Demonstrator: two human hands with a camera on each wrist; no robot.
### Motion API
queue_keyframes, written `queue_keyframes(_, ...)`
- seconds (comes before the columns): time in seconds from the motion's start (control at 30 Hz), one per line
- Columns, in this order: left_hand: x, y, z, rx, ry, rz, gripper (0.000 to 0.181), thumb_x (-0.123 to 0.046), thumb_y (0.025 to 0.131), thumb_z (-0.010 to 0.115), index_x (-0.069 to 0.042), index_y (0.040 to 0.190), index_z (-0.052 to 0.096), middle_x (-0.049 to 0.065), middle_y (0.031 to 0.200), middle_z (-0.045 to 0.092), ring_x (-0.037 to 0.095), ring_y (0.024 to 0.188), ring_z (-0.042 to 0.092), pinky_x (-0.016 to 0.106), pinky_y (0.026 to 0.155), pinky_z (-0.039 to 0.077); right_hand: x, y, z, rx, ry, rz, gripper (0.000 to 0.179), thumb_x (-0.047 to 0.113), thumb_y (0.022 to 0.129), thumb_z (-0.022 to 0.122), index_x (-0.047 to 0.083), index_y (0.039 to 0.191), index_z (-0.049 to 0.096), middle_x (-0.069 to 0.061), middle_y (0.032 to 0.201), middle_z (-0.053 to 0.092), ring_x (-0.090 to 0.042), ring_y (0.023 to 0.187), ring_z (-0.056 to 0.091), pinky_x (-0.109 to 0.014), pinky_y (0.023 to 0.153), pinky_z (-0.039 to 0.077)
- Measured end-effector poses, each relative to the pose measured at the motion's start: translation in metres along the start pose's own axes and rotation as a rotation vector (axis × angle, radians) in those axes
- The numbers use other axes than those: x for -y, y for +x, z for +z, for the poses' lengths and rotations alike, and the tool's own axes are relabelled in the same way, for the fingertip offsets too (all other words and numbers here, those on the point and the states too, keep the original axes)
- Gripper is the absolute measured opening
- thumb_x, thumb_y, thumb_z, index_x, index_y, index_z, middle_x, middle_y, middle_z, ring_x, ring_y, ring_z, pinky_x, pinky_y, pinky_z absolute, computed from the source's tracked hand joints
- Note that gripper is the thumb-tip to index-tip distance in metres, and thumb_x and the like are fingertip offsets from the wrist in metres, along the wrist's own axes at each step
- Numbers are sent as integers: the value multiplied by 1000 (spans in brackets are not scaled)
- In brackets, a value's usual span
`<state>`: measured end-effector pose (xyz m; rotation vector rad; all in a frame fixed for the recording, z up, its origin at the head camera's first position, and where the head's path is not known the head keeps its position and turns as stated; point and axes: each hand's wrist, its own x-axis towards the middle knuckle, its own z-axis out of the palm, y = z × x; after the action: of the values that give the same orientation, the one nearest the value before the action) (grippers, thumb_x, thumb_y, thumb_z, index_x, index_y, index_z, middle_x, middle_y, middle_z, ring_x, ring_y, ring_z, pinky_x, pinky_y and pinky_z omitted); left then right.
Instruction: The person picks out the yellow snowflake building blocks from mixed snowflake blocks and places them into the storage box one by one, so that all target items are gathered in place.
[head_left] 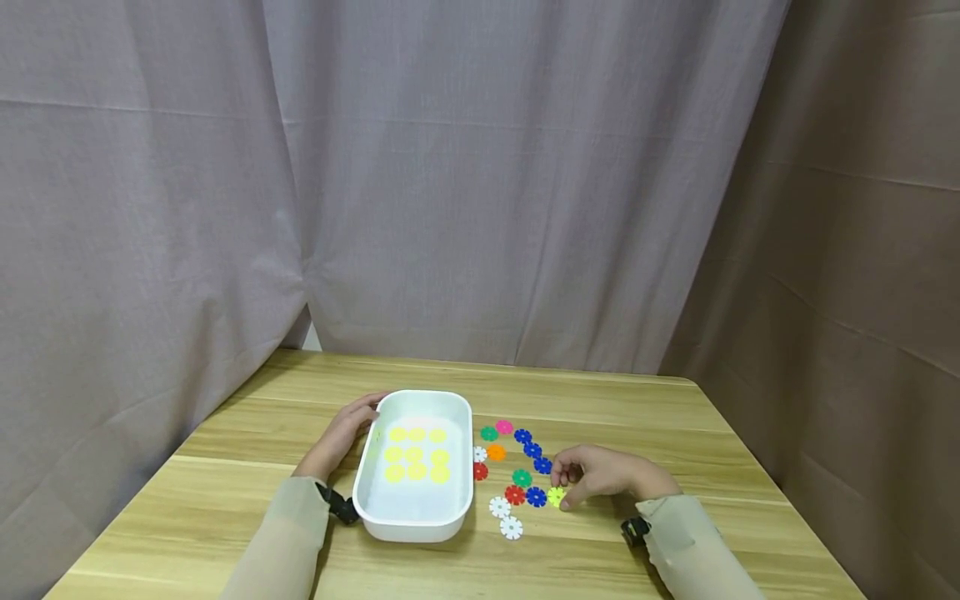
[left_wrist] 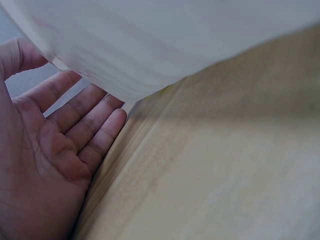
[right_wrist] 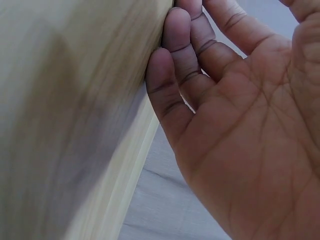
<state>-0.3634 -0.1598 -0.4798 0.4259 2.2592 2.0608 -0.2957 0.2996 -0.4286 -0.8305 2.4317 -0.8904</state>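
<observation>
In the head view, a white tray [head_left: 413,521] stands on the table with rows of yellow round spots [head_left: 415,454] on its floor. My left hand [head_left: 347,433] rests against the tray's left side, thumb at the rim. The left wrist view shows its fingers [left_wrist: 85,107] fairly straight along the outer wall, tips partly hidden. To the tray's right, my right hand [head_left: 600,472] is low over the table, fingers bent, its thumb by a yellow-green notched disc [head_left: 556,497]. That disc lies flat, partly between thumb and fingers. The right wrist view shows fingertips [right_wrist: 162,65] at the tabletop.
Several notched plastic discs lie between tray and right hand: blue [head_left: 536,497], red [head_left: 514,495], white [head_left: 511,527], green [head_left: 522,477], orange [head_left: 496,452] and pink [head_left: 504,427]. Grey curtains [head_left: 480,208] hang behind and beside the wooden table [head_left: 247,417].
</observation>
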Motion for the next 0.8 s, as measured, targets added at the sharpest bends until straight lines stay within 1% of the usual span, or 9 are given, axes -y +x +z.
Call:
queue_keyframes(0.13,0,-1,0,-3,-7,-4,50,-15,93,50,-12,142,59,5,149,52,23,139,43,39,114,31,0,0,0,-3,-7,2,28,12,77,83,5,99,66,-12,92,60,-22,84,52,-26,72,45)
queue_keyframes(0.27,0,0,0,-4,-2,-3,50,-15,93,50,-11,142,58,7,149,51,24,139,44,39,113,32,0,0,0,-7,-11,3,29,10,77,82,4,100,65,-13,92,60,-23,84,52,-27,72,45)
queue_keyframes(0.53,0,1,0,-8,-4,-11,50,-14,92,50,-12,142,58,6,149,52,23,137,45,37,112,34,-3,1,0,-15,2,5,31,6,76,81,3,100,61,-9,90,57,-18,82,50,-26,71,45)
queue_keyframes(0.67,2,1,-1,-2,-2,-5,51,-14,93,50,-11,143,57,7,149,51,24,138,44,35,111,35,-5,1,0,-38,3,-9,31,3,76,79,3,101,59,-9,89,58,-18,82,52,-27,71,47)
queue_keyframes(0.8,2,1,-1,1,-8,-4,51,-14,93,51,-10,143,57,7,149,51,24,137,45,33,110,35,-9,2,-1,-68,-3,-23,29,2,79,77,4,102,59,-8,88,61,-19,81,55,-28,72,49)
